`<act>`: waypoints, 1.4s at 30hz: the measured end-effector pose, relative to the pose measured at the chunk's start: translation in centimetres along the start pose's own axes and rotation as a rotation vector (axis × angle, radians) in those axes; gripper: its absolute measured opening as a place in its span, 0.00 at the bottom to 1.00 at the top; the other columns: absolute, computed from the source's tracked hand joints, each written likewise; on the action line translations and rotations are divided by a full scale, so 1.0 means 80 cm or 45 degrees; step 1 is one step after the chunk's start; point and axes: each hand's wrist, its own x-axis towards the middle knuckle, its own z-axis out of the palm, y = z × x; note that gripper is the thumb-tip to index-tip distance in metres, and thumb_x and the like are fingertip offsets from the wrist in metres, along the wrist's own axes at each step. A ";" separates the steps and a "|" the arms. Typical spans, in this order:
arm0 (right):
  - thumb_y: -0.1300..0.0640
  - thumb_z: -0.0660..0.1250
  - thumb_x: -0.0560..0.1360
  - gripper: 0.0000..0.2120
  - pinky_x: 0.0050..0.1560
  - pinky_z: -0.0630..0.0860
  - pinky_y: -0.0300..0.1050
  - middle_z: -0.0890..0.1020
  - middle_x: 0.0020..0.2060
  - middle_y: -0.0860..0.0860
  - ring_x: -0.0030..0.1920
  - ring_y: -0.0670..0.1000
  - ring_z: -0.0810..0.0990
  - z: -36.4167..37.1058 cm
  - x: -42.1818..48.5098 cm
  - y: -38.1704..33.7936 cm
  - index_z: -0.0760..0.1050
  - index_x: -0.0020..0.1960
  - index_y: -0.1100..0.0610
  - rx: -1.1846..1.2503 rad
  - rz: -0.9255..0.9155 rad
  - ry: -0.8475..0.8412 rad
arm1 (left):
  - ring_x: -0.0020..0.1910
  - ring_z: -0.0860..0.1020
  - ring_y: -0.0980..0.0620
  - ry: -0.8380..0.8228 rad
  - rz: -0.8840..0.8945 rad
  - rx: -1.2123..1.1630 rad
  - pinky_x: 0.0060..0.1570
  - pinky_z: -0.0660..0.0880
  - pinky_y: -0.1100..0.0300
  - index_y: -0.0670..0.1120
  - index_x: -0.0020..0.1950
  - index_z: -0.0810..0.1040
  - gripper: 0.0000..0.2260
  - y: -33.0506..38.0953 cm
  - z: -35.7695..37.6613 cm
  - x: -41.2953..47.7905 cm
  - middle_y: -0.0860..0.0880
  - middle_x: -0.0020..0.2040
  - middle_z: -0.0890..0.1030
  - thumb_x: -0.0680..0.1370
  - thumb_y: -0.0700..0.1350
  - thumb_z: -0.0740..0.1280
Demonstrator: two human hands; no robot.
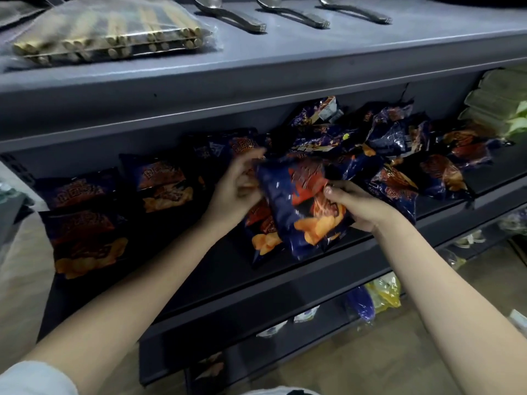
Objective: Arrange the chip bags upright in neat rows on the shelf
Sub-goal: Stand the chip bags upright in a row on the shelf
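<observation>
**While the heap waits, one bag is in hand**

Though a few placed bags already line the dark shelf at left, most of the work seems left. Both the left hand and right hand clasp one chip bag above the shelf's middle. A jumbled heap lies to the right. Overhead, a grey shelf carries chopsticks and spoons.

Dark shelf: chip bags flat left, heaped right.
</observation>
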 end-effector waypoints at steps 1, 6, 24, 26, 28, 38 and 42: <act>0.50 0.67 0.73 0.13 0.43 0.77 0.42 0.83 0.45 0.48 0.46 0.48 0.79 0.003 0.000 -0.004 0.74 0.53 0.55 0.067 -0.048 0.091 | 0.52 0.80 0.58 0.092 -0.194 -0.282 0.50 0.75 0.62 0.55 0.63 0.69 0.19 0.007 0.002 0.002 0.53 0.56 0.79 0.75 0.41 0.66; 0.49 0.70 0.68 0.07 0.55 0.75 0.44 0.85 0.45 0.47 0.50 0.48 0.83 0.015 0.008 -0.005 0.80 0.45 0.50 0.067 -0.302 0.306 | 0.61 0.76 0.50 -0.137 -0.556 -0.533 0.59 0.74 0.52 0.55 0.66 0.69 0.41 0.006 0.010 0.005 0.49 0.63 0.77 0.58 0.69 0.73; 0.56 0.72 0.68 0.14 0.56 0.78 0.49 0.84 0.50 0.54 0.52 0.54 0.83 0.114 0.034 -0.021 0.79 0.53 0.57 0.160 -0.438 0.098 | 0.56 0.77 0.54 0.150 -0.438 -0.166 0.59 0.73 0.56 0.53 0.56 0.72 0.20 0.010 -0.057 -0.034 0.52 0.54 0.79 0.70 0.37 0.73; 0.52 0.72 0.66 0.16 0.57 0.77 0.51 0.84 0.50 0.54 0.53 0.53 0.83 0.142 0.045 -0.026 0.79 0.53 0.56 0.141 -0.451 0.047 | 0.56 0.77 0.55 0.214 -0.449 -0.140 0.59 0.73 0.56 0.52 0.56 0.73 0.19 0.013 -0.083 -0.049 0.52 0.54 0.79 0.70 0.38 0.73; 0.52 0.72 0.66 0.16 0.58 0.77 0.51 0.84 0.50 0.52 0.53 0.51 0.83 0.172 0.057 -0.030 0.79 0.53 0.54 0.129 -0.456 -0.017 | 0.56 0.77 0.55 0.274 -0.444 -0.101 0.59 0.73 0.57 0.52 0.56 0.73 0.19 0.016 -0.110 -0.067 0.51 0.55 0.79 0.71 0.36 0.72; 0.56 0.71 0.72 0.09 0.53 0.78 0.39 0.82 0.46 0.44 0.50 0.43 0.82 0.333 0.076 -0.012 0.77 0.51 0.49 0.079 -0.427 -0.202 | 0.56 0.77 0.62 0.591 -0.395 0.259 0.53 0.73 0.67 0.54 0.67 0.65 0.30 0.033 -0.226 -0.196 0.58 0.57 0.78 0.69 0.49 0.75; 0.56 0.71 0.73 0.11 0.44 0.70 0.22 0.78 0.44 0.36 0.43 0.30 0.77 0.367 0.083 0.007 0.75 0.53 0.49 -0.084 -0.464 -0.239 | 0.64 0.68 0.60 0.553 -0.510 1.207 0.61 0.66 0.65 0.49 0.71 0.63 0.33 0.018 -0.253 -0.256 0.55 0.65 0.72 0.72 0.61 0.67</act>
